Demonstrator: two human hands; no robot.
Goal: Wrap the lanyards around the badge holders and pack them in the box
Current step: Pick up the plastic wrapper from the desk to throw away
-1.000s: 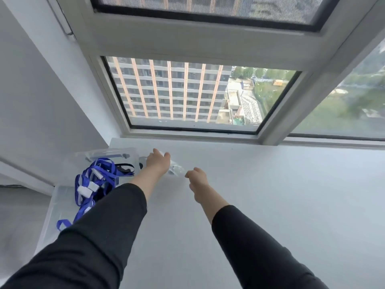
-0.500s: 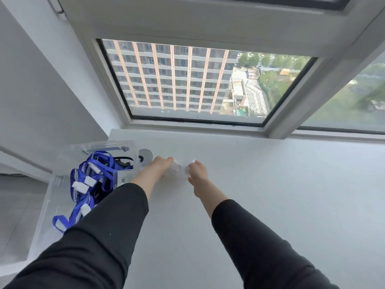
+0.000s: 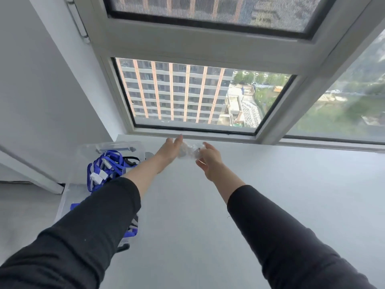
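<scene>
Left hand (image 3: 169, 152) reaches past the clear box (image 3: 84, 155) heaped with blue lanyards (image 3: 104, 167), fingers straight and together against a crumpled clear plastic piece (image 3: 188, 151); right hand (image 3: 210, 163) pinches its other side, curled, above the white sill (image 3: 187, 205) below the window (image 3: 187, 97)

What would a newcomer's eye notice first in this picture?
Most striking is the large window at the top, which shows a tall apartment block outside. Below it, two arms in black sleeves stretch over the white ledge, and the left hand and right hand meet on a clear plastic piece. At the left, bright blue lanyards lie in a clear box.
</scene>
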